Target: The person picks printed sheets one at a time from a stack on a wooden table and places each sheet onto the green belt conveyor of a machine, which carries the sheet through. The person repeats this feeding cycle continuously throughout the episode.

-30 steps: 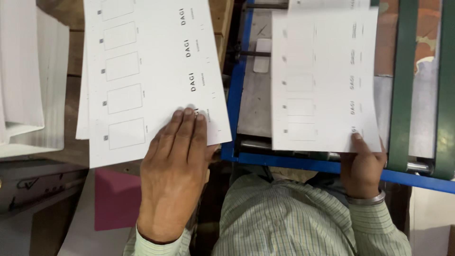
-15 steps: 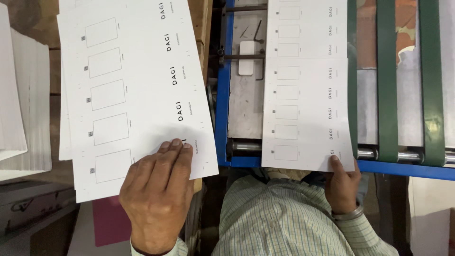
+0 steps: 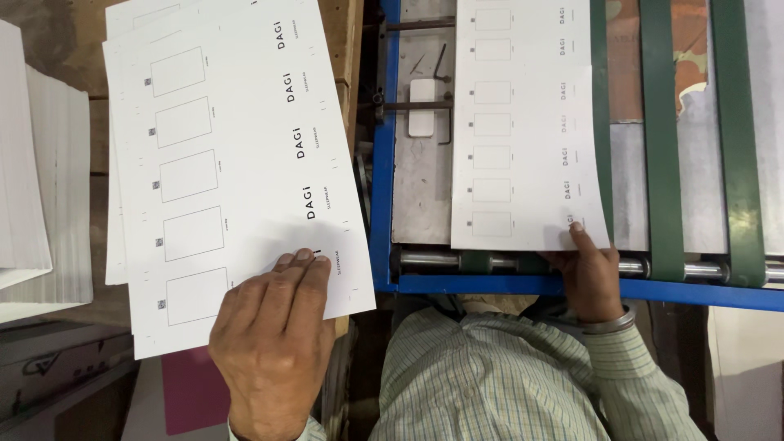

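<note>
While the head view is the only angle, it shows a clear shift: the camera has drawn closer since a second ago, and both sheets sit lower in frame. Left hand (image 3: 273, 343) lies flat, fingers (image 3: 298, 273) pressed together on the near corner of the top printed sheet (image 3: 237, 171) of a fanned stack on the wooden table (image 3: 343, 49). Right hand (image 3: 590, 273) pinches the near edge of a second sheet (image 3: 523, 122) resting on the blue-framed feeder (image 3: 384, 204), beside the green belts (image 3: 661, 139), thumb on top.

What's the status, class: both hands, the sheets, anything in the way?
Left hand flat on top printed sheet of the stack. Right hand pressing one sheet onto the machine bed, beside green belts. Nothing blocking.
</note>
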